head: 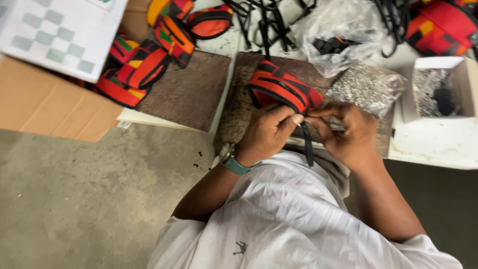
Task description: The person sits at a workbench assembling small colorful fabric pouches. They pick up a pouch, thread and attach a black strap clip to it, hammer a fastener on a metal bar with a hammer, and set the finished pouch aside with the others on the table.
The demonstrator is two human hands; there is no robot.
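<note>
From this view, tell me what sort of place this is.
Probably a small bag-making workshop: both hands work a red pouch with a black strap, a pile of finished pouches lies alongside, and black straps are heaped behind.

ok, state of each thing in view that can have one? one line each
left hand: closed, gripping the red pouch
right hand: fingers pinched at the pouch's edge
red pouch: lying on the brown mat, held by both hands
black strap: hanging down from the pouch between the hands
white box: open, holding small metal parts
clear bag: lying flat, full of small metal parts
pile of pouches: heaped, untouched
</note>
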